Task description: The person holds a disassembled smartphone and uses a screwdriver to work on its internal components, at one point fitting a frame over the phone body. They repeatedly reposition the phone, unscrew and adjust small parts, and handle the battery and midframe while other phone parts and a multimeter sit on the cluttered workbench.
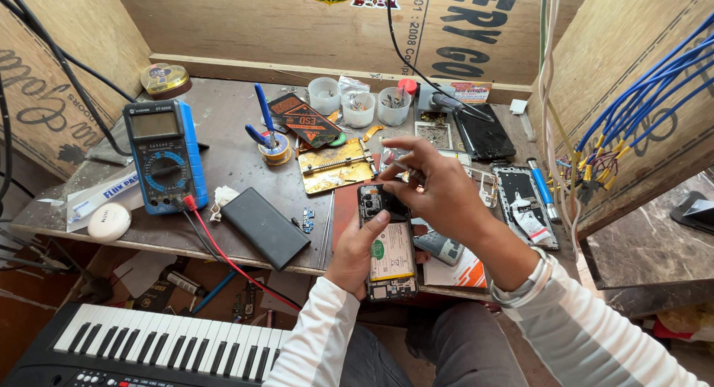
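Left hand grip closed round opened phone

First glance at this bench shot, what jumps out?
Centre frame, the left hand holds an opened black smartphone with its back cover off, battery exposed, while the right hand hovers over its top end. To the left on the grey worktop lies a blue-cased digital multimeter, and a black-and-white electronic keyboard sits below the table edge.

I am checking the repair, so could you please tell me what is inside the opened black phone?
Inside the opened black phone, a white battery and lower circuit board show; the right hand covers part of its top.
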